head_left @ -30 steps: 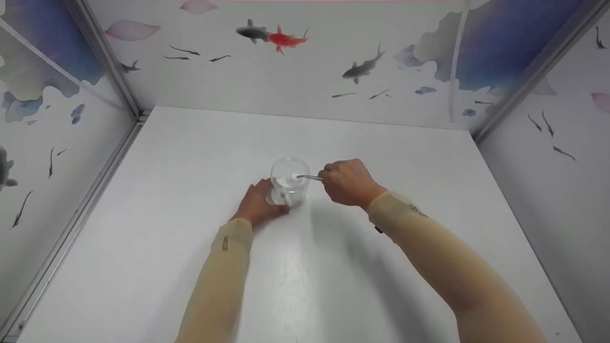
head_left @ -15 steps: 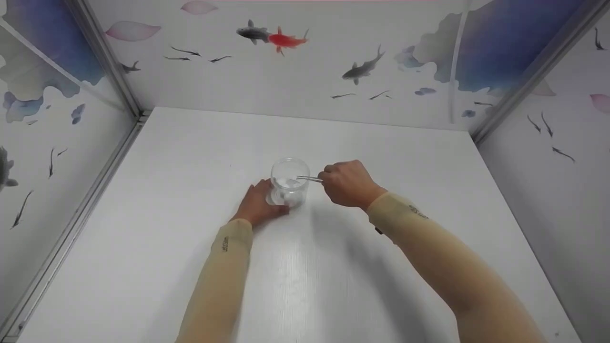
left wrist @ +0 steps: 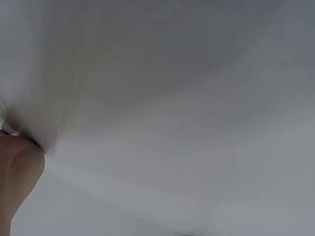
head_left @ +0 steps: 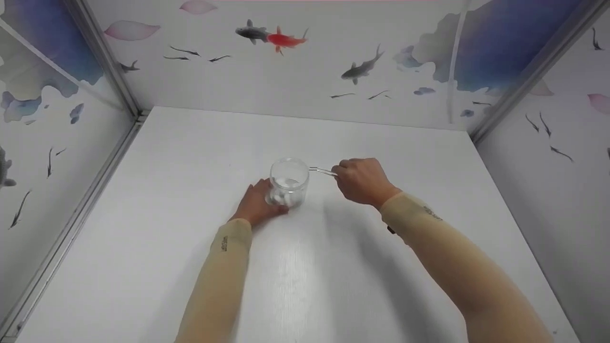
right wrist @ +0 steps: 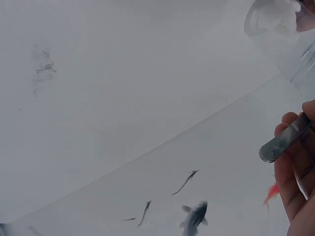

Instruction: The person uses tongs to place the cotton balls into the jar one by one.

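Note:
A clear, open-topped jar (head_left: 299,186) stands upright on the white table, with whitish lumps low inside it. My left hand (head_left: 256,205) grips its near left side, thumb in front and fingers behind. In the left wrist view only part of that hand (left wrist: 19,172) shows, at the left edge. My right hand (head_left: 363,181) pinches metal tweezers (head_left: 324,171), whose tips point left, just outside the jar's right rim. The right wrist view shows the rounded end of the tweezers (right wrist: 281,144) between thumb and fingers, with the jar (right wrist: 258,22) at the top right corner.
The white table (head_left: 190,143) meets a back wall (head_left: 295,85) printed with fish and petals. Side panels with metal frame posts (head_left: 112,62) border it left and right. Beige sleeves cover both forearms.
The tweezers have moved right, from over the jar's mouth to outside its rim. Something whitish near their tips earlier is no longer there. The left hand and jar stay put.

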A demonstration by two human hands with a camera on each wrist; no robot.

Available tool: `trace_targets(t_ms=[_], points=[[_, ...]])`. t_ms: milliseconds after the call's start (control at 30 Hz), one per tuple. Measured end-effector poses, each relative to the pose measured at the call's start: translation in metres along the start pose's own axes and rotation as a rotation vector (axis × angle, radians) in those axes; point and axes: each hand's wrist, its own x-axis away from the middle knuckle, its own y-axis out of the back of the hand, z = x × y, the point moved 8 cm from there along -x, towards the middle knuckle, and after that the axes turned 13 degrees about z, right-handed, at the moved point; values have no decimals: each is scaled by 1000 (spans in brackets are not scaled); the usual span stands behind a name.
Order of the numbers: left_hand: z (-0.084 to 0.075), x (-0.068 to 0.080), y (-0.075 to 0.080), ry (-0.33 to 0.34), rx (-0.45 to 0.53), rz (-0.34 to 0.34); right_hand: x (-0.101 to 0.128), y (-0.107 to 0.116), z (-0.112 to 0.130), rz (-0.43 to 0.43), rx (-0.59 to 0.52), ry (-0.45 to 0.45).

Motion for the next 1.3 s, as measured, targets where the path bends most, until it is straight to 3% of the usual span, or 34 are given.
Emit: trace_targets(t_ms=[333, 533, 933, 1300], points=[[3, 0, 0, 7, 32, -3, 44, -33, -33, 73, -53, -122], [11, -3, -2, 61, 42, 11, 58, -46, -37, 75, -64, -145], [11, -7, -3, 27, -9, 19, 65, -64, -22, 122, -128, -153], [13, -7, -4, 52, 12, 22, 63, -75, -16, 127, -180, -179]])
